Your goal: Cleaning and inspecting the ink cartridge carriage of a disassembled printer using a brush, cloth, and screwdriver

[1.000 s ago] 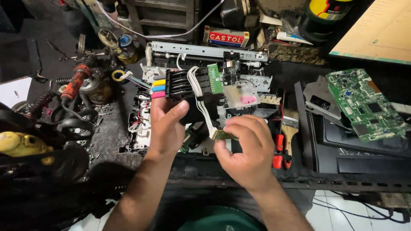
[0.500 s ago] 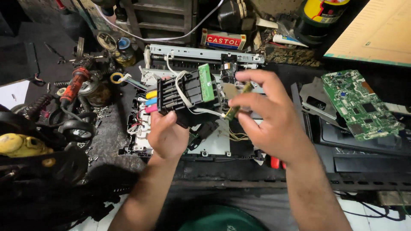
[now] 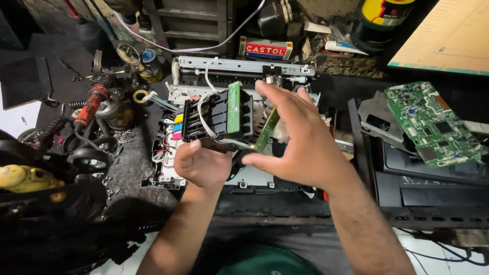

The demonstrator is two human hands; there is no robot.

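Note:
My left hand (image 3: 202,164) grips a black printer ink carriage (image 3: 211,118) from below and holds it raised over an opened printer chassis (image 3: 168,173). The carriage has yellow, blue and pink tabs on its left side, a green board on its right side and a white flat cable looped across it. My right hand (image 3: 300,140) pinches a small narrow green circuit board (image 3: 268,128) between thumb and fingers, right beside the carriage's right side.
A metal rail assembly (image 3: 244,67) lies behind the chassis. A large green circuit board (image 3: 433,122) rests on black parts at the right. Red-handled tools (image 3: 91,104), coils and screws crowd the left. A small red and white box (image 3: 266,49) stands at the back.
Both hands have lifted from low over the chassis. The carriage has turned upright in my left hand, and my right hand has carried the small green board up beside it.

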